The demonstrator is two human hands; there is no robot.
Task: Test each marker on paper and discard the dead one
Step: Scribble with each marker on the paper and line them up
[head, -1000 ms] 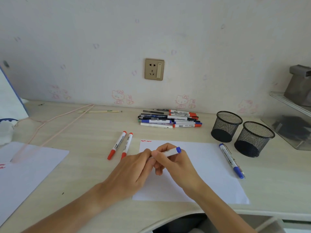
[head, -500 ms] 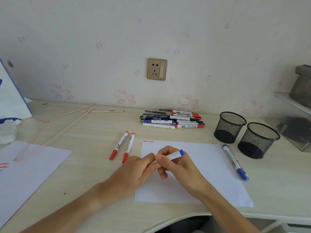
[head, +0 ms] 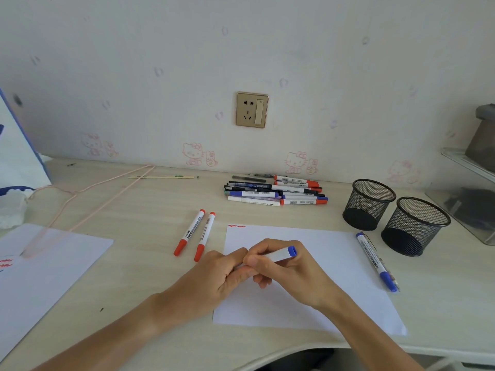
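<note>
Both hands meet over a white sheet of paper (head: 334, 263) on the desk. My right hand (head: 292, 271) grips the white barrel of a blue marker (head: 284, 254), whose blue end points right. My left hand (head: 214, 279) curls round the marker's other end, which is hidden by the fingers. Two red squiggles (head: 237, 226) mark the sheet's top left corner. Two red markers (head: 197, 235) lie left of the sheet. Another blue marker (head: 375, 261) lies along its right edge. A pile of markers (head: 276, 192) rests near the wall.
Two black mesh pen cups (head: 368, 204) (head: 415, 226) stand at the right. A second sheet (head: 40, 277) with red marks lies at the left under a pink wire hanger (head: 88, 194). A clear tray (head: 471, 207) sits at the far right.
Both hands stay together on the blue marker over the sheet with hardly any shift. The view has drifted slightly.
</note>
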